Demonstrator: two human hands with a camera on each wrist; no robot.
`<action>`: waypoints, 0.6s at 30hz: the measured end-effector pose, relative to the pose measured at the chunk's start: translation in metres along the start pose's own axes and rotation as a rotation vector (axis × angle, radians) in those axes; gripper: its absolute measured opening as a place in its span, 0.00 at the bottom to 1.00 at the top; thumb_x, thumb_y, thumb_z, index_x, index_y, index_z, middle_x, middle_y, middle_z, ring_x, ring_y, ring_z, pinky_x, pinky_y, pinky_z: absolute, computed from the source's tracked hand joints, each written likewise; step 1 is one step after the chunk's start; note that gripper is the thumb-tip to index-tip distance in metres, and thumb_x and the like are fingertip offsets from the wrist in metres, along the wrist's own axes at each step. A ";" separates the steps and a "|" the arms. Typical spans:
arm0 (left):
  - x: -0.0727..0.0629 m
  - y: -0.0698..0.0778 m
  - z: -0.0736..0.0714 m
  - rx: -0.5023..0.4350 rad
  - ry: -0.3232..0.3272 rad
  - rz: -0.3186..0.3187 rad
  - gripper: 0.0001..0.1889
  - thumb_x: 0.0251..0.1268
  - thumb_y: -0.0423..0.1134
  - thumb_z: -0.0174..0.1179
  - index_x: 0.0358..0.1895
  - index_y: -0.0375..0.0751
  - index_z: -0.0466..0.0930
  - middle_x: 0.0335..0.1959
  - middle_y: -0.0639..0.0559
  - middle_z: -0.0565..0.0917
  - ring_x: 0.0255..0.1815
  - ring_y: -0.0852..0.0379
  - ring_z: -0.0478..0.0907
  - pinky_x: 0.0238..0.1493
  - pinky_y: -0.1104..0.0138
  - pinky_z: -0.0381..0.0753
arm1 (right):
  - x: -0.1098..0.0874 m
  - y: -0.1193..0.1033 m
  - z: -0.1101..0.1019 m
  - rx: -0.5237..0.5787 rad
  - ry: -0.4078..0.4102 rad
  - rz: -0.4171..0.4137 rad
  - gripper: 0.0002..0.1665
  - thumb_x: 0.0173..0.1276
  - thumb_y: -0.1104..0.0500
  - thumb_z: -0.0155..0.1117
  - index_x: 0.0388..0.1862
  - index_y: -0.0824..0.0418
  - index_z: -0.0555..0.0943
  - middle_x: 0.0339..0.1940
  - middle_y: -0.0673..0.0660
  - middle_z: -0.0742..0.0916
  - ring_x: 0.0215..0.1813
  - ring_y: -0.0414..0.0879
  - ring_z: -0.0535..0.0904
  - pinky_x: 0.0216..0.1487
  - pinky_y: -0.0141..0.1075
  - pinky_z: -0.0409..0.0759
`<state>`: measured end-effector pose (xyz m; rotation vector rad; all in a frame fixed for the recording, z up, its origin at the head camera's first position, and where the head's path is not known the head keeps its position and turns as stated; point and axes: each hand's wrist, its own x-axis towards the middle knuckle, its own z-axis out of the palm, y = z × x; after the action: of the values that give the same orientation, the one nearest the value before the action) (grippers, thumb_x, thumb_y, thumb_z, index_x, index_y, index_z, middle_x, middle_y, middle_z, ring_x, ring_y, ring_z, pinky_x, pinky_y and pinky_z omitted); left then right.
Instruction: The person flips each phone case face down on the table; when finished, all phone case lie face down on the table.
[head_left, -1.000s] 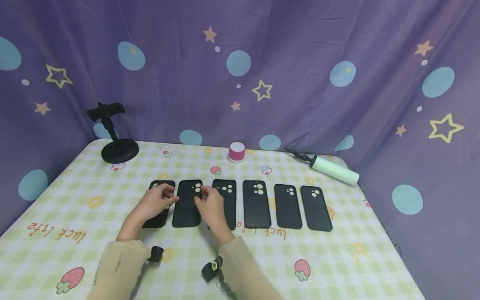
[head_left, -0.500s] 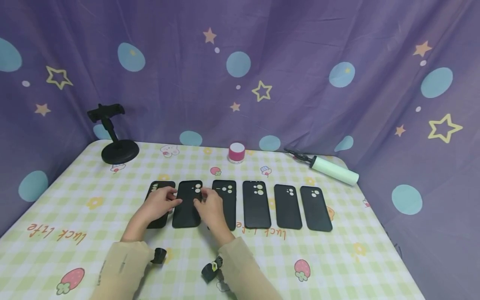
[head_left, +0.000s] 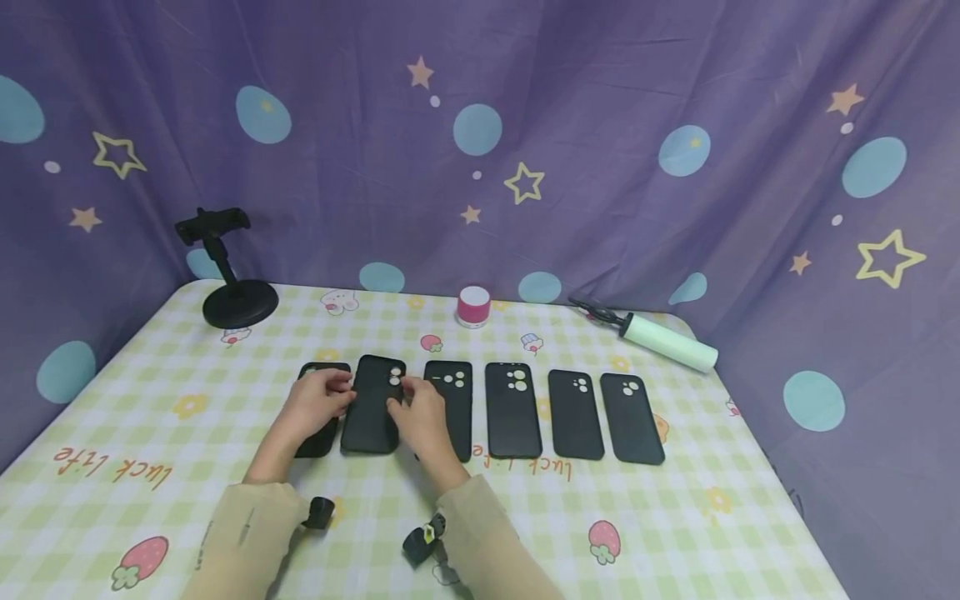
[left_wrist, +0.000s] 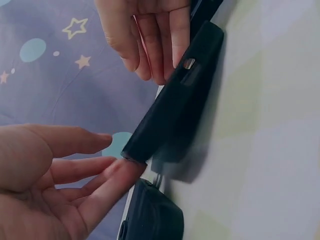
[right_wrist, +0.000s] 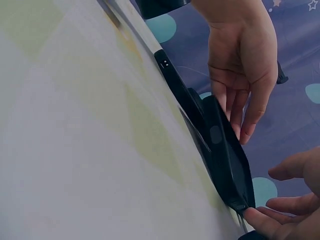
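tipping the second case (head_left: 372, 412) from left, the left grip (head_left: 311, 405) is spread, fingertips (left_wrist: 134, 168) under one edge; the right grip (head_left: 423, 412), also spread, touches the other. lifting looks barely begun; five cases (head_left: 513, 427) lie on the surface (head_left: 675, 525).

In the head view, the 2 arms reach in from the near side, both sleeved in beige, with bare wrists. The left arm (head_left: 243, 533) slants rightward and the right arm (head_left: 498, 533) leftward, so the left grip (head_left: 317, 402) and right grip (head_left: 422, 410) face each other, near but apart. From the left wrist, the left thumb (left_wrist: 77, 140) extends, separated from the left fingers (left_wrist: 107, 197), which look relaxed. From the right wrist, the right thumb (right_wrist: 295, 165) likewise stands apart from the extended right fingers (right_wrist: 290, 205), tips pointing inward.
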<state>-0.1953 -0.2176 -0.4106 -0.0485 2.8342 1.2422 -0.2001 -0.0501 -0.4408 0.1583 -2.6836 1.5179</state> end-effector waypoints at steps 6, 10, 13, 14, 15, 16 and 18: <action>0.000 0.000 0.001 -0.057 0.055 -0.050 0.23 0.64 0.28 0.60 0.59 0.19 0.71 0.45 0.30 0.81 0.34 0.52 0.85 0.35 0.63 0.87 | 0.000 0.001 0.001 0.038 -0.027 0.007 0.20 0.63 0.61 0.66 0.55 0.64 0.80 0.51 0.59 0.86 0.54 0.50 0.82 0.56 0.39 0.81; 0.001 -0.002 0.000 -0.072 0.057 -0.045 0.22 0.64 0.29 0.60 0.58 0.19 0.72 0.46 0.28 0.81 0.35 0.51 0.85 0.36 0.63 0.87 | 0.000 0.002 0.003 0.048 -0.019 -0.017 0.19 0.63 0.62 0.66 0.53 0.63 0.82 0.50 0.57 0.87 0.54 0.48 0.83 0.54 0.37 0.82; 0.002 -0.003 0.000 -0.084 0.063 -0.040 0.21 0.65 0.29 0.59 0.58 0.19 0.73 0.47 0.28 0.82 0.36 0.51 0.85 0.36 0.64 0.87 | -0.001 0.001 0.004 0.038 -0.010 -0.054 0.17 0.63 0.63 0.66 0.52 0.62 0.83 0.48 0.56 0.88 0.51 0.47 0.85 0.51 0.35 0.83; 0.002 -0.003 0.000 -0.086 0.064 -0.040 0.21 0.65 0.30 0.59 0.58 0.20 0.73 0.47 0.28 0.82 0.36 0.52 0.85 0.36 0.64 0.87 | -0.001 0.001 0.004 0.039 -0.013 -0.062 0.17 0.63 0.63 0.65 0.51 0.62 0.83 0.47 0.56 0.89 0.50 0.46 0.85 0.51 0.34 0.83; 0.002 -0.003 -0.001 -0.088 0.066 -0.042 0.21 0.65 0.30 0.59 0.58 0.20 0.73 0.47 0.29 0.82 0.36 0.52 0.85 0.36 0.65 0.87 | -0.002 0.000 0.004 0.037 -0.019 -0.073 0.16 0.63 0.63 0.65 0.51 0.62 0.84 0.46 0.56 0.89 0.49 0.46 0.85 0.50 0.34 0.83; 0.002 -0.003 -0.001 -0.091 0.067 -0.044 0.21 0.66 0.30 0.59 0.58 0.20 0.73 0.47 0.29 0.82 0.36 0.53 0.85 0.36 0.65 0.87 | -0.002 0.000 0.005 0.032 -0.025 -0.087 0.15 0.63 0.63 0.65 0.50 0.62 0.84 0.44 0.56 0.89 0.48 0.45 0.86 0.49 0.33 0.82; 0.001 -0.002 -0.001 -0.097 0.068 -0.047 0.20 0.66 0.30 0.58 0.58 0.20 0.73 0.47 0.29 0.82 0.37 0.53 0.85 0.37 0.65 0.87 | -0.003 -0.001 0.006 0.026 -0.046 -0.097 0.15 0.64 0.63 0.65 0.49 0.63 0.84 0.43 0.56 0.90 0.46 0.44 0.86 0.48 0.31 0.82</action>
<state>-0.1966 -0.2201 -0.4115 -0.1629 2.8094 1.3937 -0.1974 -0.0552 -0.4430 0.3241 -2.6489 1.5396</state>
